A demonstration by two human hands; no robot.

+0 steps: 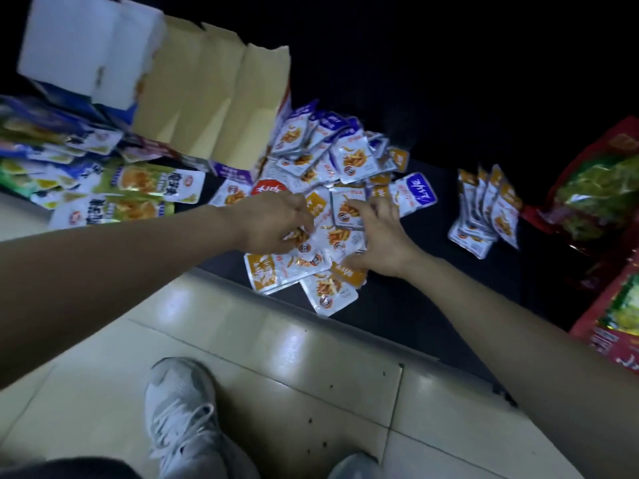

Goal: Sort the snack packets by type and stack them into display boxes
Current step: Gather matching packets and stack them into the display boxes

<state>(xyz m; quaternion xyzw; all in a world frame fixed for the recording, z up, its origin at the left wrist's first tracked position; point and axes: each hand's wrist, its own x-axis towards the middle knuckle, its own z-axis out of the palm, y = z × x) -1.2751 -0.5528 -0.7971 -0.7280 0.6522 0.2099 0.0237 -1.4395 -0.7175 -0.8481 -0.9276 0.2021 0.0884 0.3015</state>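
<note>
Pale floor tiles [276, 361] fill the near part of my feed, with one grey-white shoe [179, 420] planted on them. Beyond the tiles runs the edge of a dark tabletop [432, 299].

Both bare forearms reach over that edge into the pile of snack packets [332, 160], which lies at the middle of the table. The left hand [273, 223] is knuckles-up, its fingers curled down and pinching a silver-and-orange packet [299, 235] at the near side of the pile. The right hand [380, 236] lies just beside it, fingers spread over more packets with the thumb toward the near edge; motion blur stops me telling whether it actually grips them.

Right of the pile, and apart from it, a short row of orange packets [484, 212] stands on edge, leaning together. Further right lie big red-and-green bags [594, 191].

Left of the pile are larger green and blue packets [138, 188], overlapping. Behind them a cardboard display box [214, 108] stands with its flaps open, and a white box [86, 46] sits at the far left.
</note>
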